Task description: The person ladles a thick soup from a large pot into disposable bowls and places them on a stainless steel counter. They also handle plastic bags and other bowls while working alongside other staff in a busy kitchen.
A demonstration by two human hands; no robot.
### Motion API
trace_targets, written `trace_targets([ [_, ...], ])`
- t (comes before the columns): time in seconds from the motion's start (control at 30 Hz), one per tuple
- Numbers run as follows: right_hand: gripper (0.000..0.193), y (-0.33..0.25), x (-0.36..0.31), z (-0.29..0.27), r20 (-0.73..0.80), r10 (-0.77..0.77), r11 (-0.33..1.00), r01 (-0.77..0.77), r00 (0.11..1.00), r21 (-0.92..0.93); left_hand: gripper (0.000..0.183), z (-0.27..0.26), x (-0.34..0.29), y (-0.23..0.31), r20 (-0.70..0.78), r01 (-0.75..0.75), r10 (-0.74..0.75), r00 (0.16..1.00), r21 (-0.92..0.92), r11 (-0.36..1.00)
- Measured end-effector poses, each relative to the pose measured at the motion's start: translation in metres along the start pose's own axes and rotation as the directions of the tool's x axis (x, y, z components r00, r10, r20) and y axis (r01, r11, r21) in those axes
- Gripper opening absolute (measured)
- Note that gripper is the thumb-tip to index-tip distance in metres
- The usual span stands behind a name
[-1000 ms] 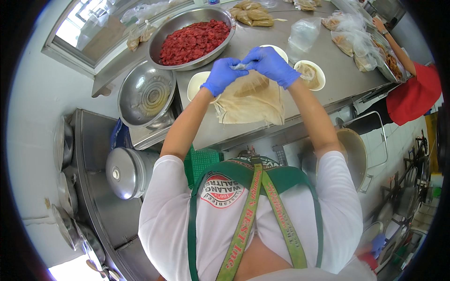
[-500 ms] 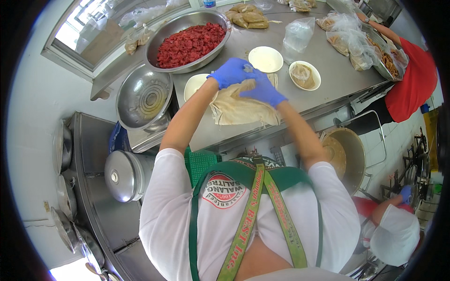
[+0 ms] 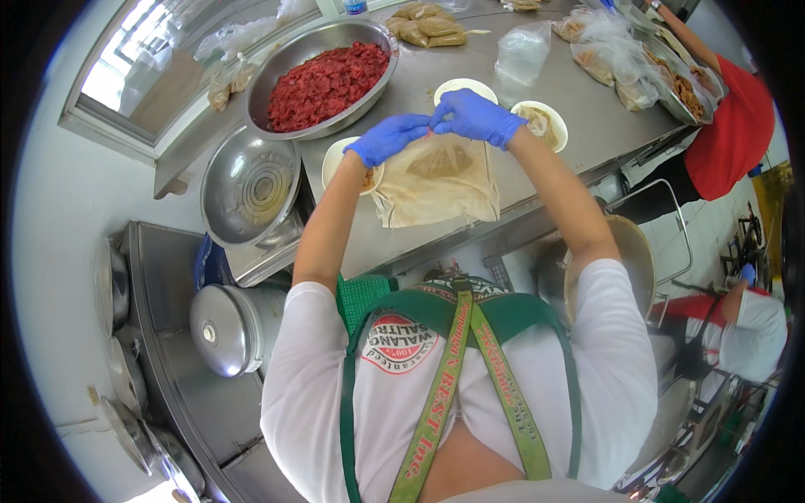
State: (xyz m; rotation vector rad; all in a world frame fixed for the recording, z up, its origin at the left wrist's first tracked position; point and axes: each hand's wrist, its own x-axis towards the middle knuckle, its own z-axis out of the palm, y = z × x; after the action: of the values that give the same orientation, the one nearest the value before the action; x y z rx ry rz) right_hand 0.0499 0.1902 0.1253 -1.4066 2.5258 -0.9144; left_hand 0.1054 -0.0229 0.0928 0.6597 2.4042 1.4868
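Observation:
Both my hands wear blue gloves and meet above a cream cloth (image 3: 411,205) on the steel table. My left hand (image 3: 390,139) has its fingers pinched together at the upper end of a clear plastic bag (image 3: 446,159) with brown contents, which lies on the cloth. From the other side, my right hand (image 3: 480,117) pinches at the same end. A tiny reddish bit shows between the fingertips, too small to name. By my left wrist is a white bowl (image 3: 332,161) with some brown food. Another white bowl (image 3: 464,84) sits behind my right hand, partly covered by it.
A steel basin of red meat pieces (image 3: 329,88) stands far left, an empty steel bowl (image 3: 251,186) nearer. Right of my hand, a white bowl (image 3: 560,126) holds a bag. Brown filled bags (image 3: 428,25) and clear plastic bags (image 3: 523,54) lie behind. A red-shirted person (image 3: 738,134) works right.
My hands have drawn apart slightly, the right moving up over the far bowl and the left lower. The bag now lies more open to view on the cloth. A person at lower right has shifted.

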Motion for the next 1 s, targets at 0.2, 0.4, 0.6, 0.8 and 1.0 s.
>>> trace_targets([
  [0.2, 0.012, -0.027, 0.007, -0.021, 0.034, -0.078, 0.984, 0.082, 0.996, -0.161, 0.031, 0.028, 0.020, -0.004, -0.160, -0.013, -0.039, 0.986, -0.315, 0.949],
  [0.4, 0.023, -0.015, 0.005, 0.007, 0.027, -0.094, 0.805, 0.092, 0.995, -0.586, 0.026, 0.027, 0.027, -0.018, -0.102, 0.051, -0.079, 0.992, -0.252, 0.966],
  [0.6, 0.020, 0.009, -0.019, -0.019, 0.015, -0.337, 0.689, 0.257, 0.941, -0.678, 0.024, 0.034, 0.029, -0.019, -0.012, 0.093, -0.097, 0.995, -0.182, 0.979],
  [0.8, 0.017, 0.021, -0.063, 0.002, -0.135, -0.292, 0.748, 0.138, 0.947, -0.650, 0.023, 0.016, 0.028, -0.023, 0.075, 0.105, -0.109, 0.991, 0.051, 0.993],
  [1.0, 0.017, 0.032, -0.110, 0.022, -0.534, -0.010, 0.996, -0.036, 0.845, -0.076, 0.019, 0.020, 0.025, 0.070, 0.166, 0.189, -0.186, 0.968, -0.002, 0.982],
])
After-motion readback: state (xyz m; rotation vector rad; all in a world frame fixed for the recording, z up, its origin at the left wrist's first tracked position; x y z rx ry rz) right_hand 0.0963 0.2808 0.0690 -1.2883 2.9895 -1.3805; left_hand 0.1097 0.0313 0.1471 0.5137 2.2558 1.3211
